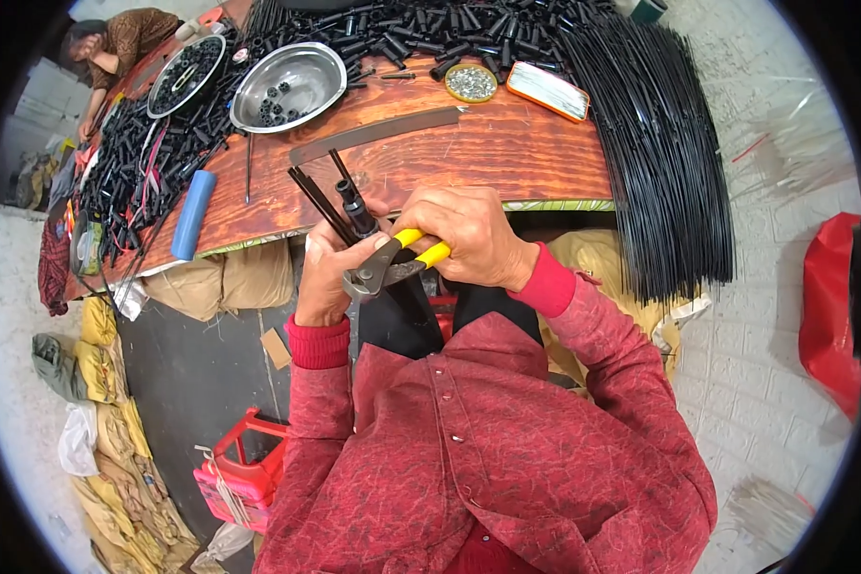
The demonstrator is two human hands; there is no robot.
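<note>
My left hand (323, 282) is closed around a few thin black rods (318, 203) and a black ribbed tube (356, 210), which point up and away from me over the table's near edge. In my right hand (476, 234) are pincers with yellow handles (434, 254), gripped from the right. Their dark metal head (368, 277) lies against the left hand's fingers, just below the tube. Whether the jaws bite on anything I cannot tell. The lower ends of the rods are hidden behind the hands and pincers.
On the wooden table (517, 153) are a metal bowl (306, 69), a flat bar (383, 132), a blue cylinder (193, 215), a dish of small metal pieces (471, 84) and piled black tubes (143, 177). Long black rods (674, 163) overhang at right. Another person (129, 43) leans at far left.
</note>
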